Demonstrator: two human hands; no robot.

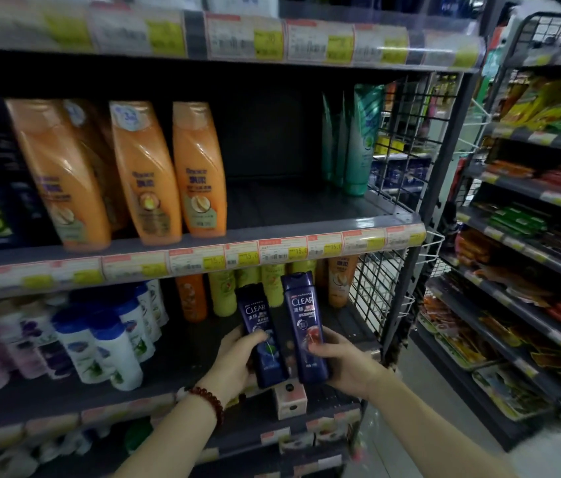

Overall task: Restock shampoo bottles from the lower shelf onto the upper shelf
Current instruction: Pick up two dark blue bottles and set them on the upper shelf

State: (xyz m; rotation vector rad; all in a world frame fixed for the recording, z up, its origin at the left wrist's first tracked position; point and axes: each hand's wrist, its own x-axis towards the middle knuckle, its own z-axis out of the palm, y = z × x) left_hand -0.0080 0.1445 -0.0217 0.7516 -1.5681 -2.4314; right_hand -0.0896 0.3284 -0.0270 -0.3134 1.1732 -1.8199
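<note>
My left hand [234, 363] grips a dark purple Clear shampoo bottle [259, 319], upright, in front of the lower shelf [155, 395]. Just right of it, my right hand [344, 360] holds a second, slightly taller purple Clear bottle [304, 315]. The two bottles stand side by side, almost touching. Above them the upper shelf [306, 208] has a bare dark stretch between several orange shampoo bottles [199, 167] on the left and green tubes [354, 139] on the right.
White and blue bottles [113, 339] fill the lower shelf's left; yellow and orange bottles [223, 291] stand behind my hands. A pink box [289, 401] sits below the bottles. A wire grid side panel [392, 160] closes the shelf's right end; snack racks [527, 270] stand beyond.
</note>
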